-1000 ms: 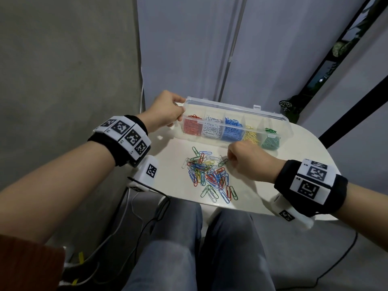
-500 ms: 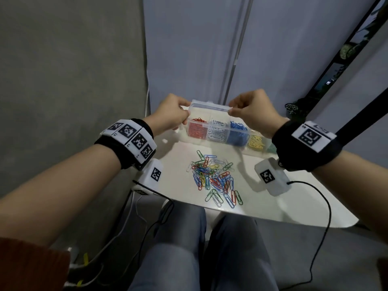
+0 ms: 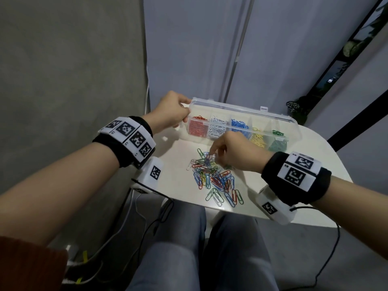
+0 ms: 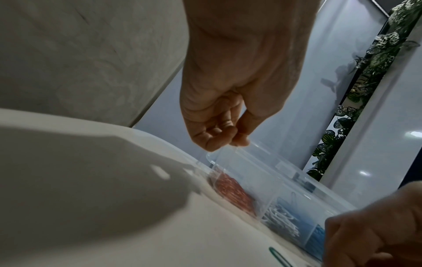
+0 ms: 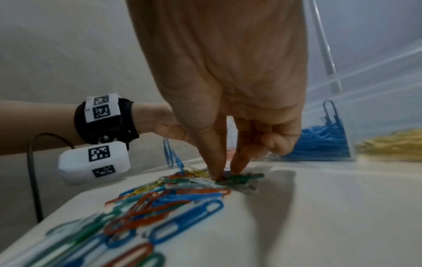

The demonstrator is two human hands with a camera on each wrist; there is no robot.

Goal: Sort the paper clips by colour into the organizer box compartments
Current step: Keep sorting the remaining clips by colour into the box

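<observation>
Left hand (image 3: 172,111), fingers curled, pinches the left end of the open box (image 3: 241,111) at its lid corner; the red compartment lies just beside this grip, then white, blue, yellow and green running away to its right. Right hand (image 3: 235,153) reaches down with thumb and forefinger nearly closed, fingertips (image 5: 219,173) touching the far edge of the loose clips (image 3: 214,178) on the table (image 3: 294,198); whether a clip is actually pinched cannot be told. Most of the pile spreads on the near side of this grip; the box stands just beyond it.
</observation>
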